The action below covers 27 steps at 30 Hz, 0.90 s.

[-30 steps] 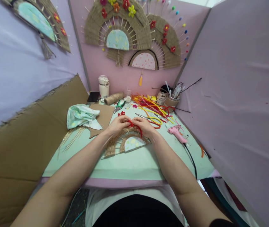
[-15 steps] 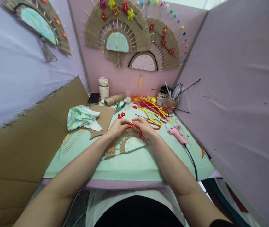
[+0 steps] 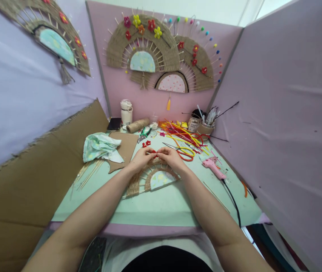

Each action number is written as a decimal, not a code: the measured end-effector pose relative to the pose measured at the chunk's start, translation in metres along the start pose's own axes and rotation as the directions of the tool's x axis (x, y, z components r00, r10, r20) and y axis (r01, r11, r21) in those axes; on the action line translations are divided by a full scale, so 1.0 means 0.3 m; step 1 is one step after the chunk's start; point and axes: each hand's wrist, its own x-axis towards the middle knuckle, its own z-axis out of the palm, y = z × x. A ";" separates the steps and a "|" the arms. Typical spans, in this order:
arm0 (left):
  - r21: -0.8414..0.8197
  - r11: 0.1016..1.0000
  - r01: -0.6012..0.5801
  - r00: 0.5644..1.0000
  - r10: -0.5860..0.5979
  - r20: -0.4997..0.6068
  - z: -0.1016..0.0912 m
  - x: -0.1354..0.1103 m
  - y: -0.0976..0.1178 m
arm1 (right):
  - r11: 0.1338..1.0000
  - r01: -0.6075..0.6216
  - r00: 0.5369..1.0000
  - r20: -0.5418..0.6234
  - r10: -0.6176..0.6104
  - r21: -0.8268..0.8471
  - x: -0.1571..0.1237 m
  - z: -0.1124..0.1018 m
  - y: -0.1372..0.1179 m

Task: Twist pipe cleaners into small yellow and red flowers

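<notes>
My left hand [image 3: 143,158] and my right hand [image 3: 170,156] meet over the table, fingertips pinched together. Between them is a red pipe cleaner [image 3: 154,153], mostly hidden by the fingers, so its shape is unclear. Right below my hands lies a half-round fan of twine [image 3: 134,186] woven on thin sticks, with a pale green patterned cloth centre [image 3: 161,180]. Small red pipe-cleaner flowers [image 3: 147,143] rest just beyond my left hand. Scissors with yellow and orange handles [image 3: 187,152] lie open to the right of my right hand.
A pink glue gun [image 3: 214,167] with a black cord lies at right. Pipe cleaners [image 3: 177,132] are heaped at the back, near a twine roll [image 3: 138,125], green-handled pliers [image 3: 144,134] and a white bottle [image 3: 126,112]. Crumpled cloth [image 3: 100,146] and cardboard [image 3: 127,145] lie left.
My fingertips have closed in around the red pipe cleaner; its tail, which hung below my right hand, no longer shows. The whole view has shifted slightly upward.
</notes>
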 end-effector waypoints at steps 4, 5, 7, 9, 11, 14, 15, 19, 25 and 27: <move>-0.355 0.919 0.169 0.986 -0.159 0.059 0.007 -0.015 0.014 | 0.999 0.053 0.997 -0.057 -0.054 -0.008 0.007 0.016 0.017; -0.404 0.893 0.196 0.981 -0.184 0.069 0.006 -0.014 0.013 | 0.997 0.070 0.995 -0.070 -0.070 -0.013 0.010 0.021 0.024; -0.484 0.841 0.240 0.969 -0.233 0.076 0.002 -0.009 0.009 | 0.995 0.094 0.991 -0.089 -0.095 -0.019 0.014 0.028 0.035; -0.555 0.792 0.255 0.963 -0.258 0.074 -0.003 -0.001 0.004 | 0.994 0.105 0.991 -0.086 -0.107 -0.025 0.016 0.031 0.040; -0.593 0.767 0.245 0.964 -0.259 0.063 -0.007 0.006 0.001 | 0.995 0.100 0.993 -0.054 -0.102 -0.028 0.014 0.029 0.037; -0.568 0.794 0.217 0.970 -0.239 0.036 -0.014 0.011 0.005 | 0.994 0.094 0.995 -0.029 -0.095 -0.049 0.012 0.021 0.025; -0.547 0.811 0.208 0.973 -0.229 0.030 -0.016 0.011 0.008 | 0.993 0.102 0.993 -0.047 -0.105 -0.062 0.012 0.017 0.022; -0.479 0.857 0.190 0.980 -0.197 0.037 -0.024 0.012 0.014 | 0.968 0.166 0.973 -0.129 -0.192 -0.191 0.022 0.006 0.025; -0.509 0.825 0.245 0.969 -0.221 0.108 -0.030 0.009 0.017 | 0.920 0.186 0.967 -0.102 -0.234 -0.346 0.028 0.005 0.049; -0.526 0.802 0.282 0.959 -0.252 0.128 -0.029 0.006 0.016 | 0.918 0.172 0.971 -0.095 -0.219 -0.356 0.027 0.008 0.055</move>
